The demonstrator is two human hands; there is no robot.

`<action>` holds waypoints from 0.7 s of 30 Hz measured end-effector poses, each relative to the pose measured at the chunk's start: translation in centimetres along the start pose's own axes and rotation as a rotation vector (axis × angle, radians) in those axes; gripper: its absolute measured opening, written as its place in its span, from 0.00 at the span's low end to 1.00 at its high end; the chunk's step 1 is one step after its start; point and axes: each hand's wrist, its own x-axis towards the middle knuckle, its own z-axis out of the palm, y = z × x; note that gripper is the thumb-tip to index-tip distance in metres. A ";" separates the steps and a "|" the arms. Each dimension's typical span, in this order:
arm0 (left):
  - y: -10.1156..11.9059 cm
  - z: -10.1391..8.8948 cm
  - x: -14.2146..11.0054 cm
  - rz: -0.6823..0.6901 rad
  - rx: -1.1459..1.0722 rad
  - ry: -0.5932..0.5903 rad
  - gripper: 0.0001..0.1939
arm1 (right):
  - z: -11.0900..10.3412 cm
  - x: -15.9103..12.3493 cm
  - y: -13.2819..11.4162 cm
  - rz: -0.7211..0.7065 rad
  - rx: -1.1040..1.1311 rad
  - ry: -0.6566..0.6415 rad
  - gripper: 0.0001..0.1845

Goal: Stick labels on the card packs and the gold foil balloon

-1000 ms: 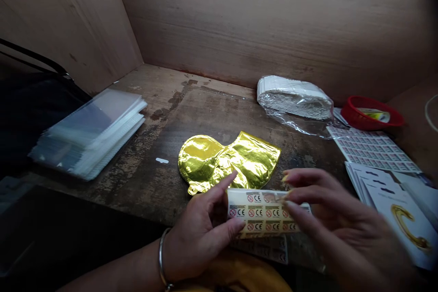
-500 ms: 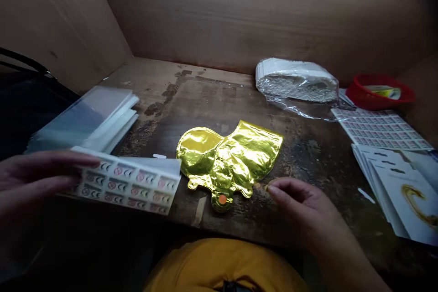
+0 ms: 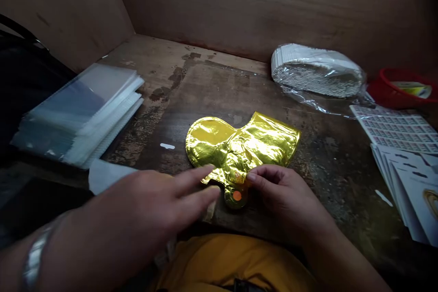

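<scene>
A crumpled gold foil balloon (image 3: 236, 146) lies flat on the worn wooden bench, with an orange dot on its neck (image 3: 236, 196). My right hand (image 3: 287, 194) pinches the neck area between thumb and fingers, beside a small round label (image 3: 237, 175). My left hand (image 3: 147, 200) reaches in from the left, its spread fingertips on or just over the balloon's lower edge. Under that hand is a white-backed sheet of CE labels (image 3: 106, 175), mostly hidden by my palm and wrist. A metal bangle (image 3: 34, 255) circles my left wrist.
Clear plastic sleeves (image 3: 82, 114) are stacked at left. At the back right sit a plastic-wrapped bundle of white cards (image 3: 316, 72) and a red basket (image 3: 400, 89). A label sheet (image 3: 393, 130) and printed cards (image 3: 404, 182) lie at right. Wooden panels wall the bench.
My left hand has moved right to the balloon, carrying the label sheet beneath it. My right hand has shifted left onto the neck, where a small round label now shows.
</scene>
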 end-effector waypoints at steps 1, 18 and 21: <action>0.4 0.2 1.2 0.069 0.080 -0.065 0.34 | 0.1 0.1 0.0 0.009 -0.002 -0.006 0.16; -0.1 3.6 3.9 0.104 0.185 -0.267 0.31 | 0.3 0.8 0.4 0.114 -0.044 -0.050 0.15; -0.1 3.6 4.1 0.099 0.172 -0.238 0.31 | 0.4 0.7 0.3 0.110 -0.079 -0.043 0.14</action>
